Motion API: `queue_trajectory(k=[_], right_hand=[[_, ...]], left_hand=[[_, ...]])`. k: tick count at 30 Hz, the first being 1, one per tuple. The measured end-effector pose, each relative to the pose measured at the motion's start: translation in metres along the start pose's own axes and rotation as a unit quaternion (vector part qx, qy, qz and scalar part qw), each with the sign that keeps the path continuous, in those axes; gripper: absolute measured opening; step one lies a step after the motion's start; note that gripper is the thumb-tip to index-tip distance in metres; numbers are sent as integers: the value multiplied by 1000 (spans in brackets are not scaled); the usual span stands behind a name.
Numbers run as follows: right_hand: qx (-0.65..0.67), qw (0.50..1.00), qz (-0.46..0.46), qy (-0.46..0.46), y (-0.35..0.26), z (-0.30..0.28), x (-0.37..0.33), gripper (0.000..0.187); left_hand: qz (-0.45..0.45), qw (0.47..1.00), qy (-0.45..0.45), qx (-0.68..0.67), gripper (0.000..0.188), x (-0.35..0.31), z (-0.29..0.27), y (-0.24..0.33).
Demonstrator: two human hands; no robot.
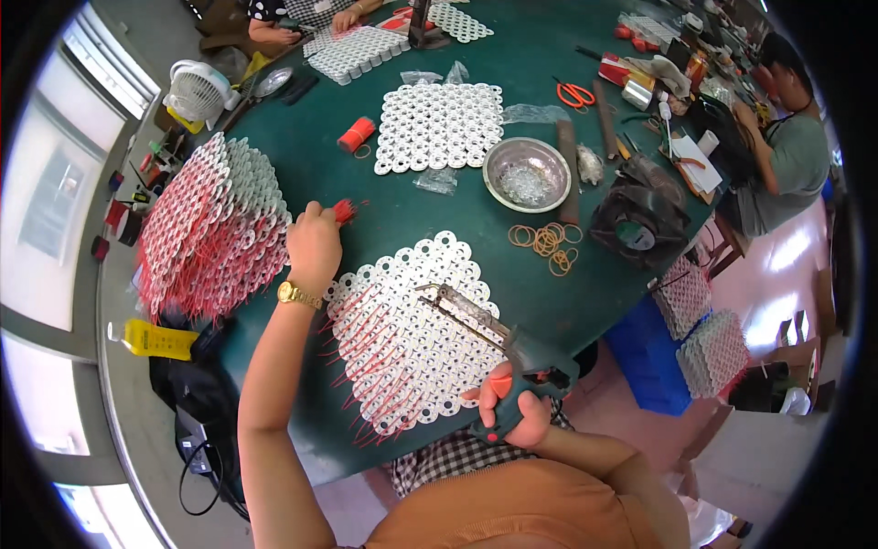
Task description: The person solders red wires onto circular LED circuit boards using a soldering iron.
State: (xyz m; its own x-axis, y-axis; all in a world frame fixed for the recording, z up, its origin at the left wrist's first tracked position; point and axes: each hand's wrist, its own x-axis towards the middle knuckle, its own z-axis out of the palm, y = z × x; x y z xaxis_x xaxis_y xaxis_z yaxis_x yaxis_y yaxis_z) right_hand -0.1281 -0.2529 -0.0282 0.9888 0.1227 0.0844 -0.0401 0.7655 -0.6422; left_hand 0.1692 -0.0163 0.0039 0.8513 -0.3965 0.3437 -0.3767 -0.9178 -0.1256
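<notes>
My right hand (523, 414) grips a dark green hand-held power tool (540, 361) with an orange trigger. Its long, thin metal nose (471, 314) reaches over a white sheet of joined round discs with holes (448, 366). Thin red wires (370, 366) stick out along the left side of this sheet. Beyond its upper left corner, my left hand (314, 240) is closed, with a bundle of short red wires (345, 211) at its curled fingertips. The fingertips themselves are partly hidden.
Tall stacked disc sheets with red wires (215, 233) stand at left. Ahead lie another stack (439, 128), a red wire bundle (356, 135), a metal bowl (527, 174) and rubber bands (549, 241). Two people work across the table and at right. A blue crate (645, 357) sits below.
</notes>
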Motion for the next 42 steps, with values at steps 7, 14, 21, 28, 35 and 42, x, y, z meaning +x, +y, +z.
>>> queue_trajectory(k=[7,14,21,28,35,42], right_hand=[[-28,1000,-11,8,-1,4,6,49],[26,998,46,25,-3,2,11,42],[36,993,67,88,-5,11,8,36],[46,994,34,94,-2,16,20,34],[-53,998,10,23,-8,13,15,44],[-349,922,128,-107,-45,-24,-40,46]], left_hand=[[5,999,-12,37,13,7,-4,0],[-8,1000,18,12,13,7,-6,-13],[-32,959,110,-261,4,-28,-56,-1],[-124,893,18,-432,6,-113,-117,34],[-155,883,-75,-437,7,-178,-145,88],[-184,885,-19,-427,6,-228,-126,129]])
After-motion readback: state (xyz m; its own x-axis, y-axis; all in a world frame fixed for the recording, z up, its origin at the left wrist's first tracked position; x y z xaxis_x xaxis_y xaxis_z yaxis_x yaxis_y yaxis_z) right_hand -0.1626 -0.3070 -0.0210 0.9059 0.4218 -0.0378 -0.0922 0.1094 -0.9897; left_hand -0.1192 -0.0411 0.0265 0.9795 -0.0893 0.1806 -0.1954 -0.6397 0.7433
